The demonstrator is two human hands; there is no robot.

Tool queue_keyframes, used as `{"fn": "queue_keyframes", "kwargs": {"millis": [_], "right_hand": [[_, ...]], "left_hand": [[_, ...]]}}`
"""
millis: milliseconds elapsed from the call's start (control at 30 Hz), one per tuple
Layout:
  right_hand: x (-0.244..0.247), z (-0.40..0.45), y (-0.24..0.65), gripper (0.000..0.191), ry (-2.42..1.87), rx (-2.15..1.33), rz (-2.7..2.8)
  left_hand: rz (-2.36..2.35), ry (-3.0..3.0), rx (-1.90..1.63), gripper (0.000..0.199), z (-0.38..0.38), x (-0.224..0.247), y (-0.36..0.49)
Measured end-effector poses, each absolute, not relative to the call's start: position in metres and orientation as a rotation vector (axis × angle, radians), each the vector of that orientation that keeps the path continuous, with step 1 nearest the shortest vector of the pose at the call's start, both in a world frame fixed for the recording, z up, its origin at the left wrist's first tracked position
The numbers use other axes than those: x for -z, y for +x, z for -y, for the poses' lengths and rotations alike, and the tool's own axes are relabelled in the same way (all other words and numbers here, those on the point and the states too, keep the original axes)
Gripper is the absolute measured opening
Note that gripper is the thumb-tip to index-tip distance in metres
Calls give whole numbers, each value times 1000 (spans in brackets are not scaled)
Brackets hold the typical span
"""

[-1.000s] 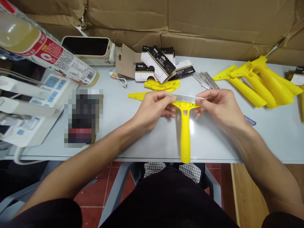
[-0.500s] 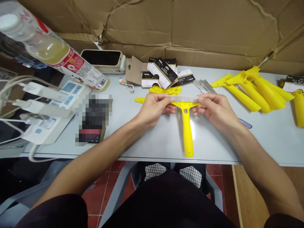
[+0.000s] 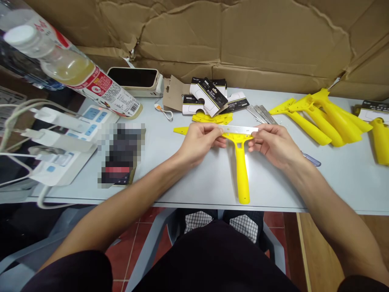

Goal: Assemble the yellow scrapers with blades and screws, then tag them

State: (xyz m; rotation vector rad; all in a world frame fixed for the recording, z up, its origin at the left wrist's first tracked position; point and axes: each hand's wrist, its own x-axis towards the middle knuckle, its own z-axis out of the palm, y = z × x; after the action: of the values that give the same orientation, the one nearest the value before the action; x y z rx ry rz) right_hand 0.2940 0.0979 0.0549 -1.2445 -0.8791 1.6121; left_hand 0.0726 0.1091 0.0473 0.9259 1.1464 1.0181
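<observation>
A flat metal scraper blade with small holes lies along the head of a yellow plastic scraper handle. The handle's grip points toward me and rests over the table. At the blade's left end, my left hand is closed, thumb on top and fingers curled beneath. My right hand pinches the right end in the same way. Behind the hands lie flat yellow plastic pieces, with a few loose metal blades to their right. The fingers hide both ends of the handle's head.
Several yellow scraper handles are piled at the right. Printed cardboard sleeves lie at the back against a cardboard wall. On the left are a bottle, a power strip with cables and a blurred phone.
The view has shifted slightly. Both hands keep their grip, and the blade's face with its holes now shows more clearly, tilted a little more toward me.
</observation>
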Motion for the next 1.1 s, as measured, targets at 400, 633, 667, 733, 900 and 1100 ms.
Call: {"fn": "queue_keyframes", "kwargs": {"millis": [400, 633, 667, 733, 900, 1100], "right_hand": [[-60, -95, 288, 19, -1320, -1687, 707], [-59, -92, 288, 19, -1278, -1667, 752], [-58, -92, 288, 19, -1277, -1652, 762], [-57, -92, 288, 18, -1284, -1627, 768], [-55, -92, 287, 18, -1291, -1601, 791], [-56, -92, 287, 16, -1294, -1585, 820]], "left_hand": [[-1241, 1085, -1002, 16, -99, -58, 72], [-1216, 1054, -995, 15, -102, -55, 71], [-1192, 1039, -982, 15, -103, -52, 71], [-1139, 992, -967, 14, -106, -48, 69], [-1080, 878, -890, 12, -111, -47, 69], [-1098, 929, -849, 14, -111, -56, 68]]}}
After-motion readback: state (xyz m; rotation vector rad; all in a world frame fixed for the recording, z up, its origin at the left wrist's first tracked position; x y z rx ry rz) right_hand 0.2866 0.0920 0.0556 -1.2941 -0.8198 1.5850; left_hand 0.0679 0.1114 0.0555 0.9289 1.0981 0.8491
